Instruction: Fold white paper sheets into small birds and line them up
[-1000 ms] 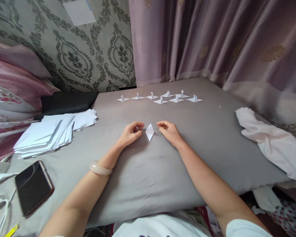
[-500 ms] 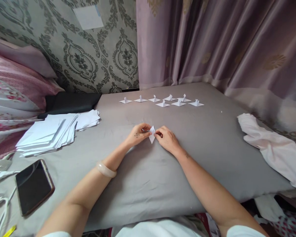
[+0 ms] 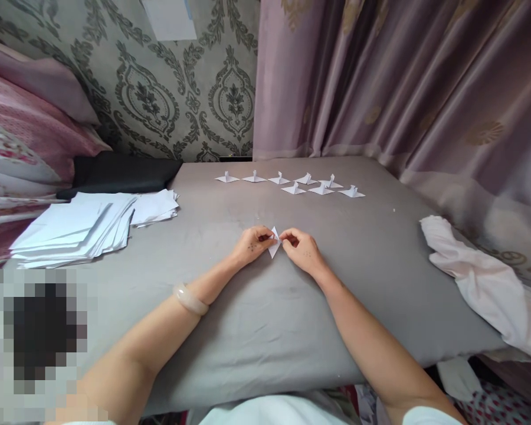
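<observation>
A small folded white paper (image 3: 274,250), diamond-shaped with a point at top and bottom, is held up between my hands just above the grey cloth. My left hand (image 3: 253,244) pinches its left side with thumb and fingers. At its right edge, the thumb and forefinger of my right hand (image 3: 304,249) are pinched together on the paper. Fine folds at the fingertips are too small to make out. Beyond my hands, several folded white paper figures (image 3: 294,189) stand in two rows, each with a flat pointed base and an upright part.
Stacks of white paper sheets (image 3: 71,227) lie at the left, before a black flat item (image 3: 119,172). A pale pink cloth (image 3: 482,277) lies along the right edge. Curtains (image 3: 336,77) hang behind the grey-covered surface (image 3: 256,336). The lower left corner is pixelated.
Both hands have shifted very slightly to the right with the folded paper, and the left thumb lies further across it. The whole view has tilted a little.
</observation>
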Motion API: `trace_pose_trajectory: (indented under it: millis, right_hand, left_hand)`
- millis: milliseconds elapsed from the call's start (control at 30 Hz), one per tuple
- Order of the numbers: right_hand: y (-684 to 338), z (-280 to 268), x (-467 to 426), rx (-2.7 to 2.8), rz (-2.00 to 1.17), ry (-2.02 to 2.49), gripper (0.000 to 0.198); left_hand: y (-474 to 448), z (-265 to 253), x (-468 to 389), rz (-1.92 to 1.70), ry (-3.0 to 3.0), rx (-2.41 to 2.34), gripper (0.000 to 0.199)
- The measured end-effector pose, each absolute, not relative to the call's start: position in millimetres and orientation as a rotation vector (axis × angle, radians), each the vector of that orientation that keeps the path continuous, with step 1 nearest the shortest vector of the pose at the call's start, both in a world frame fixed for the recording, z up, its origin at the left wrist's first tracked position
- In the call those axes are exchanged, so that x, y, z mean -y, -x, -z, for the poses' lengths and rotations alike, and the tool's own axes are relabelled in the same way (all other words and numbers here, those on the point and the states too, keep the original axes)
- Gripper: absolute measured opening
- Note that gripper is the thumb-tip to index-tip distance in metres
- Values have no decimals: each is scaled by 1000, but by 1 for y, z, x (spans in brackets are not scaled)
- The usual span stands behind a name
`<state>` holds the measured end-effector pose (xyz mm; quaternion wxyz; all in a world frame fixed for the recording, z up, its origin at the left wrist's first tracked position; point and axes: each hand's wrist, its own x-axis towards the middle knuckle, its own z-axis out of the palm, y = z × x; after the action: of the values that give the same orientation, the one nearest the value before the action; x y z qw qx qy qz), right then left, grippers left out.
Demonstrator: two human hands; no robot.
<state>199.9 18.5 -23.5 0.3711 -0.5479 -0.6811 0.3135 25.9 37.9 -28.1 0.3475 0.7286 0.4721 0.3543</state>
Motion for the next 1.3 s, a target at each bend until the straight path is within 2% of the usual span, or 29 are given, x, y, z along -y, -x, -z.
trace_pose_trajectory:
  millis: [233,567,867,1300]
  right_hand:
    - [-195,20,-21,1729,-802,1420,20]
    - [-194,6,-25,1756,-904,1534,20]
    - [-185,-20,-29,1775,-932,1769,36]
    - [-187,-25,-35,1800,-944,1911,32]
  left_hand:
    - [-25,28,-38,-933,-1866,-1210,11]
    - [-21,23,-37,-915,-1983,-1119,20]
    - [-20,25,-39,-908,-2051,-1082,31]
    - [-21,28,-38,-947,-2003,-1087,20]
